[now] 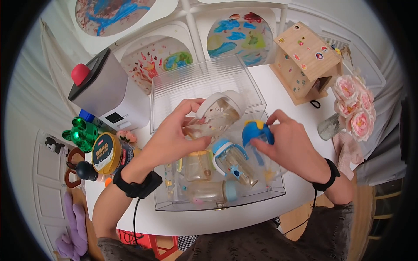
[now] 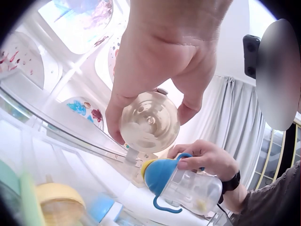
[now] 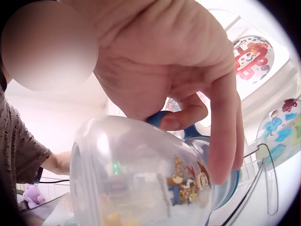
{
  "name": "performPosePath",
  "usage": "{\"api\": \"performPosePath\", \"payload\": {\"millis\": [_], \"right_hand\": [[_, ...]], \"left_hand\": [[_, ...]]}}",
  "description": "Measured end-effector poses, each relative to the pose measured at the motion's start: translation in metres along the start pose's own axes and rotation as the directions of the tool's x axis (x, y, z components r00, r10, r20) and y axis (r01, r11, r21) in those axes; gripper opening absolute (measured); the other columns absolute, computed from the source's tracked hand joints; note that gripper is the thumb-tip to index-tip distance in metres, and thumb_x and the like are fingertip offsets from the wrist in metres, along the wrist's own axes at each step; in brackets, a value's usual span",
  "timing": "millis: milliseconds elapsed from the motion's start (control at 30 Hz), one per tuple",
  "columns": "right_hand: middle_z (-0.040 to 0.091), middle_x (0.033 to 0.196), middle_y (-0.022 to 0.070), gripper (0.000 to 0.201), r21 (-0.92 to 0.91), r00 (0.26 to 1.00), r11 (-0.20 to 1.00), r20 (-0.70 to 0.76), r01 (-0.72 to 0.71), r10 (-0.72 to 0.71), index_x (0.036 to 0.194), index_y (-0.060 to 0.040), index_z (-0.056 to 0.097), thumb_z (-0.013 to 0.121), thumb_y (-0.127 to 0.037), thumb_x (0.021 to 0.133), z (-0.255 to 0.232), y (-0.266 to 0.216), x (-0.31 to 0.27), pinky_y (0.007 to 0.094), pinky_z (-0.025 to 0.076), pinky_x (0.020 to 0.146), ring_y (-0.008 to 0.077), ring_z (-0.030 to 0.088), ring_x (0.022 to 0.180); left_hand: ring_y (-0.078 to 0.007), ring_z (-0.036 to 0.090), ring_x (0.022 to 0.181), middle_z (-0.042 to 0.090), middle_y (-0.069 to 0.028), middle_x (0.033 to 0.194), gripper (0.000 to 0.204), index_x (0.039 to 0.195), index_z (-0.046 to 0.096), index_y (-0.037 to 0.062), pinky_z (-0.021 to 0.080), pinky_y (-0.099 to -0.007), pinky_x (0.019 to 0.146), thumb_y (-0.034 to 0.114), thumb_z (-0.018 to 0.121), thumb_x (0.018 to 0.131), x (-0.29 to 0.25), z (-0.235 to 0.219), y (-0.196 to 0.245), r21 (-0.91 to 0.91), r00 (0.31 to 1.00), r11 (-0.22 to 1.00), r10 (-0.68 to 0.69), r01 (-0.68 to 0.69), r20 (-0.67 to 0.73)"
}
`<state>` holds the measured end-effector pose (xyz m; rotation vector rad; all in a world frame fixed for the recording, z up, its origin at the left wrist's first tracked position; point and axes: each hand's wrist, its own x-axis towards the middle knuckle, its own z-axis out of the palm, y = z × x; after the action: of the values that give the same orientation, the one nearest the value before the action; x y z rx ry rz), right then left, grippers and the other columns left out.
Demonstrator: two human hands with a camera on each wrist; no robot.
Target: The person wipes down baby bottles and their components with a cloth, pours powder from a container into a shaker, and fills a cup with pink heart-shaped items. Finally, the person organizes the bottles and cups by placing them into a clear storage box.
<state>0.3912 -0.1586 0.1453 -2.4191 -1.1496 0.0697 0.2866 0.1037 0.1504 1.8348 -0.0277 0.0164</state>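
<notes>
My left hand (image 1: 163, 137) grips a clear, amber-tinted baby bottle (image 1: 220, 116) with a white cap, tilted above a clear plastic bin (image 1: 272, 194). Its round base (image 2: 150, 121) faces the left wrist camera, between thumb and fingers. The right hand (image 1: 294, 145) holds a clear sippy cup (image 2: 195, 190) by its blue handled lid (image 2: 162, 175), which has a yellow spout. Cartoon figures decorate the cup's wall (image 3: 186, 183). Below both hands, the bin contains a bottle with a blue-and-white handled top (image 1: 235, 163), a yellow-collared bottle (image 1: 199, 168) and a bottle lying sideways (image 1: 207, 191).
A ribbed clear box (image 1: 204, 80) stands behind the bin. To the left are a grey-white appliance (image 1: 104, 87), a gold-lidded tub (image 1: 106, 152) and a green shiny figure (image 1: 82, 135). At right stand a wooden house (image 1: 305, 56) and pink flowers (image 1: 355, 100) in a vase.
</notes>
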Motion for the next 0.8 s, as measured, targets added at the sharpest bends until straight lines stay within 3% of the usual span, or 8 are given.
{"api": "performPosePath", "payload": {"millis": [167, 233, 267, 300, 400, 567, 667, 800], "right_hand": [[0.063, 0.097, 0.0242, 0.042, -0.09, 1.0, 0.996, 0.021, -0.019, 0.021, 0.081, 0.0087, 0.07, 0.074, -0.032, 0.087, 0.027, 0.007, 0.021, 0.0432, 0.058, 0.064, 0.0402, 0.068, 0.067], [0.062, 0.1, 0.0232, 0.042, -0.253, 0.997, 0.967, 0.082, 0.029, -0.009, 0.08, 0.0062, 0.071, 0.072, -0.035, 0.088, 0.049, 0.009, 0.021, 0.044, 0.059, 0.065, 0.0386, 0.069, 0.072], [0.062, 0.1, 0.0232, 0.042, -0.251, 0.997, 0.967, 0.08, 0.03, -0.01, 0.08, 0.0062, 0.071, 0.072, -0.035, 0.088, 0.057, 0.011, 0.022, 0.044, 0.059, 0.065, 0.0386, 0.069, 0.072], [0.062, 0.101, 0.0223, 0.041, -0.269, 0.989, 0.962, 0.148, 0.042, -0.001, 0.079, 0.0051, 0.072, 0.071, -0.035, 0.088, 0.063, 0.012, 0.024, 0.0434, 0.059, 0.065, 0.0373, 0.07, 0.077], [0.06, 0.105, 0.0211, 0.042, -0.306, 0.97, 0.948, 0.24, 0.093, -0.017, 0.079, 0.0035, 0.072, 0.071, -0.037, 0.088, 0.066, 0.011, 0.026, 0.0422, 0.059, 0.064, 0.0354, 0.069, 0.086], [0.058, 0.108, 0.0208, 0.049, -0.332, 0.977, 0.937, 0.21, 0.108, -0.038, 0.08, 0.0038, 0.071, 0.072, -0.045, 0.088, 0.055, 0.002, 0.02, 0.0412, 0.058, 0.064, 0.034, 0.067, 0.091], [0.057, 0.11, 0.0219, 0.056, -0.347, 0.977, 0.933, 0.214, 0.094, -0.018, 0.093, 0.0064, 0.069, 0.072, -0.049, 0.088, 0.059, 0.003, 0.014, 0.0441, 0.058, 0.069, 0.0348, 0.066, 0.088], [0.055, 0.115, 0.0242, 0.061, -0.236, 0.927, 0.945, 0.351, 0.228, -0.137, 0.11, 0.0073, 0.06, 0.069, -0.05, 0.09, 0.049, 0.016, -0.002, 0.0443, 0.054, 0.079, 0.0374, 0.064, 0.089]], "left_hand": [[-0.0231, 0.055, 0.124, 0.047, -0.0108, 0.142, 0.042, 0.111, 0.054, 0.0082, 0.047, -0.0383, 0.101, 0.001, 0.076, 0.075, -0.022, -0.004, -0.002, 0.186, 0.993, 0.976, 0.099, -0.111, 0.072], [-0.0264, 0.05, 0.133, 0.042, -0.0103, 0.146, 0.04, 0.106, 0.053, 0.007, 0.049, -0.0384, 0.104, -0.007, 0.074, 0.075, -0.032, -0.002, 0.004, 0.404, 0.973, 0.894, 0.124, -0.195, 0.195], [-0.0335, 0.05, 0.133, 0.043, -0.0132, 0.146, 0.037, 0.103, 0.055, 0.0065, 0.049, -0.0417, 0.103, -0.005, 0.074, 0.073, -0.037, 0.001, 0.007, 0.476, 0.969, 0.853, 0.129, -0.216, 0.209], [-0.0335, 0.05, 0.133, 0.043, -0.0132, 0.146, 0.037, 0.103, 0.055, 0.0065, 0.049, -0.0417, 0.103, -0.005, 0.074, 0.073, -0.041, 0.003, 0.009, 0.479, 0.97, 0.851, 0.13, -0.215, 0.206], [-0.0427, 0.05, 0.127, 0.043, -0.0162, 0.146, 0.035, 0.105, 0.058, 0.0053, 0.048, -0.0463, 0.101, -0.005, 0.069, 0.073, -0.051, 0.011, 0.013, 0.699, 0.943, 0.643, 0.12, -0.313, 0.311], [-0.0422, 0.048, 0.13, 0.044, -0.0159, 0.146, 0.036, 0.105, 0.06, 0.0059, 0.047, -0.0471, 0.104, -0.003, 0.07, 0.072, -0.053, 0.013, 0.009, 0.696, 0.947, 0.652, 0.119, -0.3, 0.298], [-0.0401, 0.047, 0.133, 0.043, -0.015, 0.148, 0.033, 0.105, 0.061, 0.0065, 0.046, -0.0461, 0.107, -0.002, 0.072, 0.074, -0.049, 0.014, 0.0, 0.731, 0.939, 0.598, 0.123, -0.329, 0.322], [-0.0368, 0.045, 0.136, 0.04, -0.0139, 0.151, 0.033, 0.105, 0.067, 0.0071, 0.044, -0.0445, 0.11, 0.001, 0.077, 0.074, -0.044, 0.014, -0.01, 0.78, 0.924, 0.502, 0.121, -0.372, 0.363]]}}
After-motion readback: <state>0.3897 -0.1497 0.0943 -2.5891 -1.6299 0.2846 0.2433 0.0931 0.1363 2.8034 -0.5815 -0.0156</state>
